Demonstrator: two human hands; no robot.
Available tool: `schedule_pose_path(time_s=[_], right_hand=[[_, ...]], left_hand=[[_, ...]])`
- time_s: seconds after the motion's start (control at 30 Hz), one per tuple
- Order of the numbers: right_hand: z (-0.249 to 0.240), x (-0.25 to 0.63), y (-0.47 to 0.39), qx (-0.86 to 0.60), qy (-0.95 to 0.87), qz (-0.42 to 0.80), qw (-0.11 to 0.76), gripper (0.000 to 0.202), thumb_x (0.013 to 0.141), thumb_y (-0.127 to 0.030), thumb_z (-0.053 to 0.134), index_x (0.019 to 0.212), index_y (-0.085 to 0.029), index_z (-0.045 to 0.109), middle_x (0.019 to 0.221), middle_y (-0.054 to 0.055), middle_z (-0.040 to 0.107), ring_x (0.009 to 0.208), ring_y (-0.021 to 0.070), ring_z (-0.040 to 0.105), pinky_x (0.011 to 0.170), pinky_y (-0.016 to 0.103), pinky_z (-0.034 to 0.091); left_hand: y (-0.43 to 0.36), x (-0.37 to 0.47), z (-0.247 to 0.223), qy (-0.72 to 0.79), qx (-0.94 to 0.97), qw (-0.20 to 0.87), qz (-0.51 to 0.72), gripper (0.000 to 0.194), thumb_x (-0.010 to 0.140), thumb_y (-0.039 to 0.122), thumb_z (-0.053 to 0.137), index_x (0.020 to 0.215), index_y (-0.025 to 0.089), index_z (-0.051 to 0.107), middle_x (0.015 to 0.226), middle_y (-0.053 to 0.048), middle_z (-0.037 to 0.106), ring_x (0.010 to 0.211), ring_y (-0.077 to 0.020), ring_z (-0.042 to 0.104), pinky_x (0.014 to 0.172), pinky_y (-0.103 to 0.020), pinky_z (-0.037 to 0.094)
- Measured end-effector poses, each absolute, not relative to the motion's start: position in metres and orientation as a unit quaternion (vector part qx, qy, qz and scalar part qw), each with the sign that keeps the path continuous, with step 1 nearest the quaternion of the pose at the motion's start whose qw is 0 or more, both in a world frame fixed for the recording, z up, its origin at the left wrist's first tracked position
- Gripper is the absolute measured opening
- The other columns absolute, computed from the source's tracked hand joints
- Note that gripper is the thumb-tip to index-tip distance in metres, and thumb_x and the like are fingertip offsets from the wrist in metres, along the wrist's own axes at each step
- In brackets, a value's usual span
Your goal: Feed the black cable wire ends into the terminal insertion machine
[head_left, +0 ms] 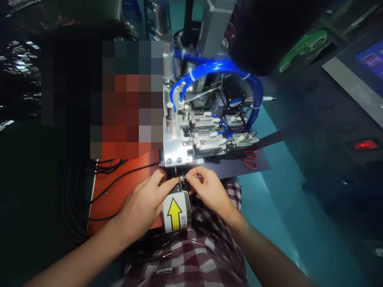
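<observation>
Both hands meet at the front edge of a metal machine [176, 153]. My left hand [149, 195] has its thumb and index finger close together by thin coloured wires [183, 179]. On the other side of these wires, my right hand [205, 185] is closed in a pinch, its fingertips touching or nearly touching them. What exactly lies between the fingertips is too small to tell. Just below the hands is a white label [176, 213] with a yellow arrow pointing away from me. A black cable [128, 173] runs across an orange surface [113, 199] towards the machine.
Blue air tubes [221, 65] arch over metal cylinders [206, 143]. Red-handled scissors or pliers [250, 160] lie on the dark plate to the right. More black cables hang at the left. A screen [371, 59] stands at the upper right.
</observation>
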State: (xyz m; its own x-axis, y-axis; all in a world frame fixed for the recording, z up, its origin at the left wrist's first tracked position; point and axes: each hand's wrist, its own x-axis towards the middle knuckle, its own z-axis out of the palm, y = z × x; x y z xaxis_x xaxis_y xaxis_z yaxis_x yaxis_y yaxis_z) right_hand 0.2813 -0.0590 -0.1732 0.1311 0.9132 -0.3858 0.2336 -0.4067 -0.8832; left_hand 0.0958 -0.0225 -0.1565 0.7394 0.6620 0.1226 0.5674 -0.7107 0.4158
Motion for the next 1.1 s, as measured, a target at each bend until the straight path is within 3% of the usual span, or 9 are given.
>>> schedule_pose_path(time_s=[0.17, 0.5, 0.73, 0.93, 1.1], right_hand=[[-0.168, 0.275, -0.067, -0.698, -0.488, 0.376, 0.366, 0.015, 0.085, -0.029, 0.051, 0.079, -0.02, 0.061, 0.076, 0.002, 0.062, 0.061, 0.0143, 0.054, 0.057, 0.025, 0.042], [-0.176, 0.266, -0.066, -0.668, -0.508, 0.352, 0.415, 0.014, 0.087, -0.022, 0.048, 0.075, -0.019, 0.054, 0.07, 0.0, 0.051, 0.06, 0.0129, 0.047, 0.058, 0.025, 0.039], [-0.18, 0.264, -0.066, -0.666, -0.48, 0.374, 0.433, 0.014, 0.085, -0.023, 0.049, 0.072, -0.019, 0.053, 0.066, -0.002, 0.049, 0.057, 0.012, 0.044, 0.053, 0.024, 0.036], [-0.19, 0.274, -0.066, -0.665, -0.337, 0.515, 0.422, 0.018, 0.081, -0.033, 0.054, 0.072, -0.018, 0.055, 0.054, -0.005, 0.046, 0.042, 0.0096, 0.04, 0.041, 0.022, 0.031], [-0.182, 0.273, -0.065, -0.669, -0.386, 0.457, 0.441, 0.019, 0.083, -0.035, 0.055, 0.077, -0.018, 0.062, 0.059, -0.003, 0.051, 0.047, 0.0101, 0.041, 0.043, 0.023, 0.032]], left_hand=[[-0.023, 0.095, -0.157, 0.337, 0.916, 0.17, 0.135, 0.034, 0.086, 0.009, 0.039, 0.113, 0.017, 0.059, 0.091, -0.009, 0.053, 0.073, -0.0201, 0.06, 0.059, -0.032, 0.053], [-0.023, 0.095, -0.157, 0.339, 0.913, 0.184, 0.132, 0.035, 0.086, 0.009, 0.039, 0.112, 0.017, 0.059, 0.091, -0.009, 0.053, 0.073, -0.021, 0.059, 0.06, -0.033, 0.053], [-0.023, 0.096, -0.156, 0.338, 0.913, 0.185, 0.134, 0.033, 0.087, 0.011, 0.039, 0.113, 0.018, 0.059, 0.092, -0.008, 0.053, 0.075, -0.02, 0.06, 0.061, -0.031, 0.053], [-0.021, 0.095, -0.156, 0.33, 0.916, 0.182, 0.136, 0.034, 0.087, 0.01, 0.038, 0.113, 0.017, 0.058, 0.095, -0.009, 0.054, 0.079, -0.0201, 0.06, 0.063, -0.031, 0.053], [-0.021, 0.095, -0.158, 0.333, 0.912, 0.192, 0.141, 0.033, 0.088, 0.011, 0.038, 0.114, 0.017, 0.058, 0.098, -0.01, 0.055, 0.082, -0.0212, 0.06, 0.067, -0.033, 0.054]])
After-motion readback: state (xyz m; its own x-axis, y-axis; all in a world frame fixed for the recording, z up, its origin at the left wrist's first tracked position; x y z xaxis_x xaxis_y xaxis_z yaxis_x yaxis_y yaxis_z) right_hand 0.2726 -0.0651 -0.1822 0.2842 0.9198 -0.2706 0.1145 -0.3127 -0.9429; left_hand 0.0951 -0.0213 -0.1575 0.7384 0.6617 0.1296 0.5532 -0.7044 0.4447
